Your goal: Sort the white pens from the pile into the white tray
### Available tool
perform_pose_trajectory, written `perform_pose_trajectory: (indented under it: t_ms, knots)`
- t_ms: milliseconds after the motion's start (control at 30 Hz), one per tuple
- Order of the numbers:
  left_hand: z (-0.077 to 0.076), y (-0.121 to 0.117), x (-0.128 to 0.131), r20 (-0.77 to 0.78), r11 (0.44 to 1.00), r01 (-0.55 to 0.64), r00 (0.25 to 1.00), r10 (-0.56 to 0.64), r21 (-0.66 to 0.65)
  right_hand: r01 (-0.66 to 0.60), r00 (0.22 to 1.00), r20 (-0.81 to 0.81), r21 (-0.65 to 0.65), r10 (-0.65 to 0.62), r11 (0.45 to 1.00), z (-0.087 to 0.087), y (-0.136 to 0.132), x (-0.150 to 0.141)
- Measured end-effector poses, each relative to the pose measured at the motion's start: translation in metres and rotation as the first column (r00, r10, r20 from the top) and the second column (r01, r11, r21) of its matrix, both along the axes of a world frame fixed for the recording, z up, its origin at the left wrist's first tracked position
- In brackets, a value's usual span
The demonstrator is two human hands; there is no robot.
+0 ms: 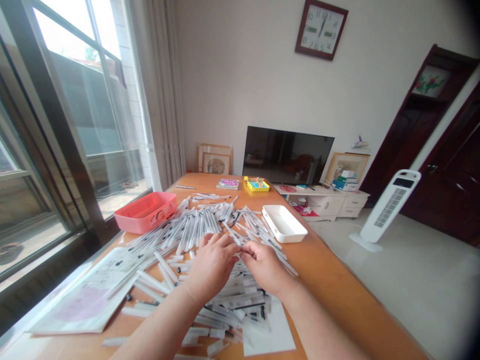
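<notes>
Left hand (212, 265) and right hand (264, 265) low over a heap of slim clear plastic tubes (195, 225). Fingertips (244, 253) of both hands close together at the heap's near edge, any clamp on a tube impossible to tell. Tubes flat, long axes crossing, most pointing away from the grip. Just ahead and right of the grip, a white plastic tray (284, 223); ahead and left, a pink plastic case (145, 211); left, a printed paper sheet (82, 295); beneath everything, an orange wooden table (330, 270).

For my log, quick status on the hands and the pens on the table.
Left hand and right hand together over the clear pens, fingertips meeting; any grip hidden. White tray right of the heap, pink case left.
</notes>
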State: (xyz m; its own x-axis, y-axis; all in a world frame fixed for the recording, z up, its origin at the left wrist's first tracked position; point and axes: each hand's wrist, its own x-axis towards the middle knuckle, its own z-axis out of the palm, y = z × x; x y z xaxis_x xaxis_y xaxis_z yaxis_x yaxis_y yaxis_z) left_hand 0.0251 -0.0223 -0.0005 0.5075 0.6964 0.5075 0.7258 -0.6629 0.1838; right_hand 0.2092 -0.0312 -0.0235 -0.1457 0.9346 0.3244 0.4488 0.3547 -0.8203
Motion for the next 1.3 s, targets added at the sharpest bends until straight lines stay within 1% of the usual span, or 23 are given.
perform_pose_trajectory:
  t_ms: [67,100,133,167,200,233,267,300,367,400,433,500,567,700,767,833,900,967,1033,1100,1167,1233,1300]
  knots:
    - [-0.001,0.002,-0.001,0.139,0.991,-0.091,0.987,0.077,0.098,0.072,0.993,-0.092,-0.058,-0.078,0.996,-0.002,0.003,0.001]
    - [-0.002,0.004,-0.003,0.240,0.981,-0.150,0.963,0.119,0.119,0.092,0.982,-0.158,-0.105,-0.108,0.990,-0.002,0.005,0.002]
    - [-0.003,0.007,-0.004,0.349,0.973,-0.204,0.924,0.155,0.107,0.094,0.965,-0.229,-0.157,-0.129,0.983,-0.002,0.006,0.002]
    - [-0.004,0.011,-0.006,0.453,0.970,-0.237,0.872,0.185,0.060,0.078,0.943,-0.301,-0.205,-0.139,0.976,-0.002,0.006,0.002]
    - [-0.005,0.014,-0.007,0.547,0.972,-0.235,0.811,0.206,-0.018,0.049,0.920,-0.367,-0.243,-0.139,0.969,-0.001,0.006,0.002]
    - [-0.006,0.017,-0.007,0.629,0.974,-0.193,0.744,0.224,-0.119,0.012,0.897,-0.423,-0.269,-0.129,0.963,0.001,0.005,0.001]
    - [-0.006,0.018,-0.007,0.694,0.968,-0.102,0.680,0.236,-0.229,-0.026,0.877,-0.467,-0.284,-0.114,0.958,0.003,0.004,0.000]
    - [-0.006,0.019,-0.006,0.744,0.946,0.025,0.625,0.238,-0.324,-0.063,0.861,-0.499,-0.294,-0.097,0.954,0.005,0.002,-0.002]
    - [-0.003,0.017,-0.003,0.805,0.858,0.274,0.545,0.233,-0.434,-0.121,0.847,-0.529,-0.305,-0.063,0.945,0.008,-0.001,-0.005]
    - [-0.001,0.016,-0.002,0.824,0.817,0.358,0.518,0.230,-0.453,-0.144,0.847,-0.529,-0.313,-0.047,0.939,0.009,-0.003,-0.007]
    - [0.001,0.013,-0.001,0.836,0.787,0.411,0.498,0.228,-0.460,-0.165,0.851,-0.524,-0.323,-0.031,0.932,0.010,-0.004,-0.008]
    - [0.005,0.010,0.000,0.852,0.767,0.452,0.470,0.229,-0.456,-0.199,0.860,-0.511,-0.340,-0.002,0.919,0.012,-0.005,-0.009]
    - [0.009,0.007,0.000,0.860,0.775,0.448,0.454,0.232,-0.446,-0.202,0.867,-0.499,-0.347,0.002,0.916,0.012,-0.006,-0.009]
    - [0.013,0.007,0.000,0.871,0.805,0.409,0.422,0.251,-0.430,-0.144,0.894,-0.448,-0.353,-0.032,0.925,0.012,-0.005,-0.010]
    - [0.013,0.008,-0.001,0.880,0.818,0.394,0.400,0.258,-0.419,-0.130,0.914,-0.405,-0.335,-0.018,0.933,0.010,-0.005,-0.009]
    - [0.013,0.010,-0.003,0.889,0.836,0.371,0.373,0.266,-0.405,-0.108,0.943,-0.333,-0.295,0.004,0.949,0.007,-0.002,-0.006]
    - [0.012,0.013,-0.008,0.905,0.858,0.345,0.332,0.267,-0.380,-0.053,0.976,-0.219,-0.246,-0.003,0.968,0.002,0.001,0.000]
    - [0.010,0.018,-0.014,0.925,0.882,0.319,0.274,0.265,-0.347,0.030,0.996,-0.079,-0.188,-0.046,0.982,-0.002,0.005,0.009]
    - [0.009,0.023,-0.021,0.933,0.902,0.274,0.232,0.274,-0.333,0.100,0.994,0.051,-0.128,-0.094,0.987,-0.004,0.008,0.018]
    - [0.007,0.028,-0.027,0.922,0.918,0.197,0.256,0.291,-0.344,0.128,0.981,0.156,-0.090,-0.113,0.988,-0.006,0.010,0.027]
    - [0.004,0.031,-0.030,0.885,0.929,0.096,0.352,0.305,-0.358,0.135,0.965,0.236,-0.070,-0.115,0.988,-0.006,0.009,0.034]
    - [0.000,0.033,-0.032,0.804,0.940,-0.012,0.514,0.298,-0.341,0.147,0.947,0.297,-0.062,-0.123,0.987,-0.006,0.009,0.038]
    - [-0.005,0.032,-0.030,0.649,0.953,-0.104,0.712,0.270,-0.283,0.179,0.933,0.330,-0.072,-0.146,0.981,-0.005,0.009,0.042]
